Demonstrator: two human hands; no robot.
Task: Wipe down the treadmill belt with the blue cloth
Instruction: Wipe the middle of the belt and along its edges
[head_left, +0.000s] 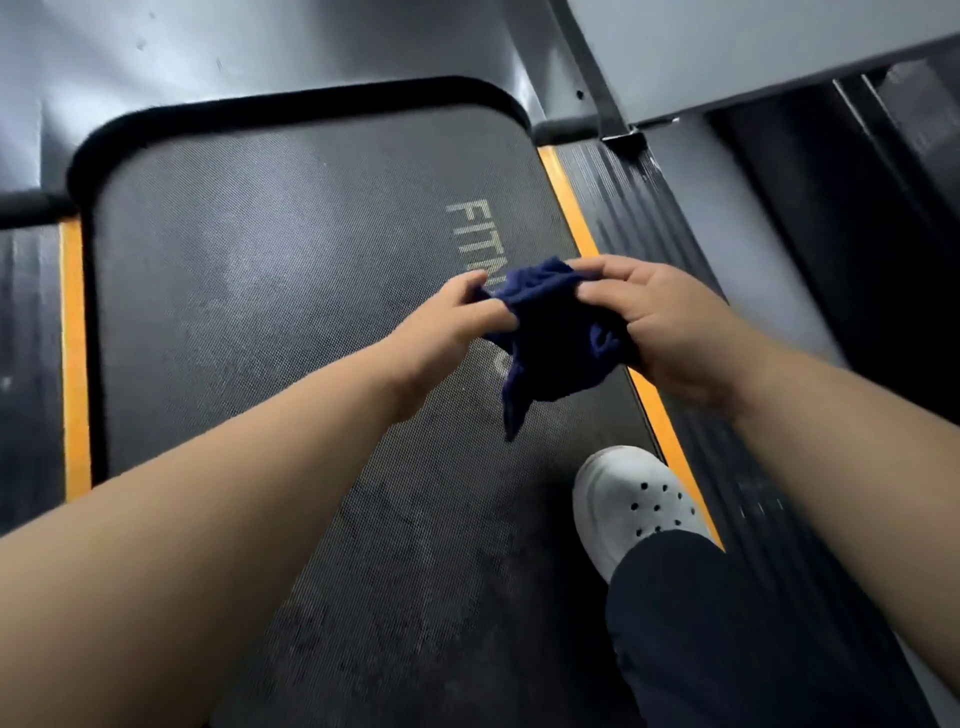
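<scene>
A dark blue cloth (556, 332) hangs bunched in the air above the black textured treadmill belt (270, 291). My left hand (447, 327) pinches its left edge. My right hand (670, 327) grips its right side, fingers curled over the fabric. A loose corner of the cloth dangles down toward the belt without touching it. Grey lettering on the belt is partly hidden behind the cloth and hands.
Orange strips (75, 358) and ribbed black side rails (639, 208) border the belt on both sides. A grey motor cover (260, 47) closes the far end, with an upright post (597, 88) at the right. My foot in a white clog (636, 504) stands on the belt's right edge.
</scene>
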